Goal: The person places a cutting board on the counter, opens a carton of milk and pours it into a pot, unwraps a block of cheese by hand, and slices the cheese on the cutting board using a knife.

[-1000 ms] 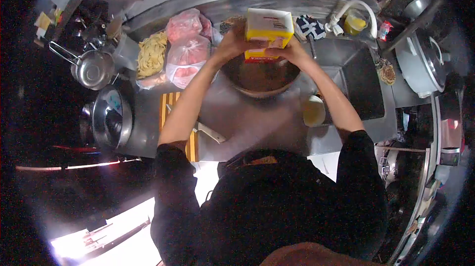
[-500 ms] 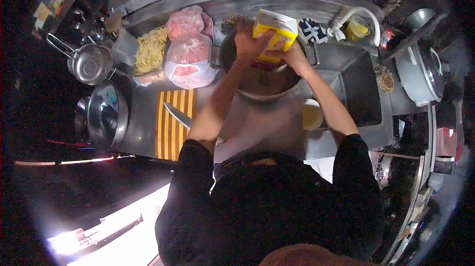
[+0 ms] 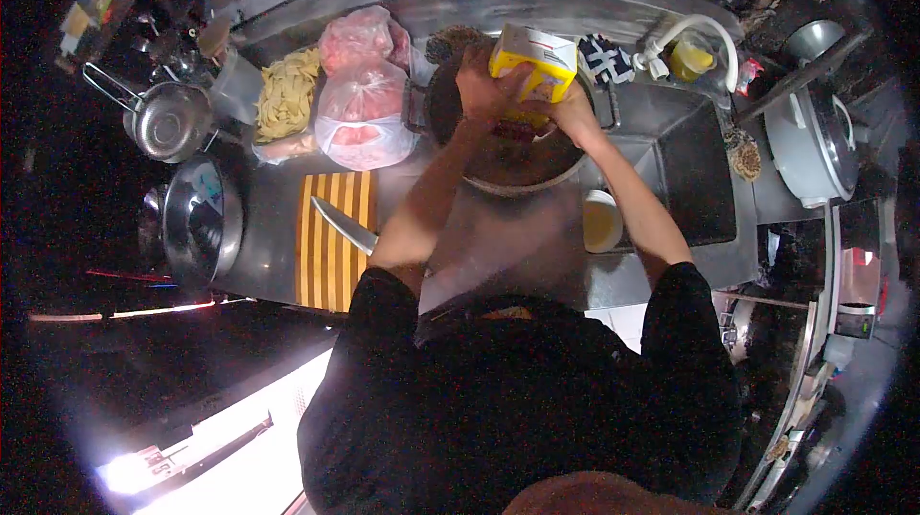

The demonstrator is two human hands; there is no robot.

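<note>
The left hand (image 3: 487, 86) and right hand (image 3: 573, 114) clasp the yellow box (image 3: 539, 53) over the pot (image 3: 522, 172) on the counter (image 3: 503, 237); whether anything has left it cannot be told, while the pink-filled bags (image 3: 359, 93) sit untouched and the knife (image 3: 343, 225) lies on the striped board (image 3: 323, 271).

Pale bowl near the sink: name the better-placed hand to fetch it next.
Right hand, probably: the bowl lies beside its forearm. The left hand is farther away; both hold the yellow box.
</note>
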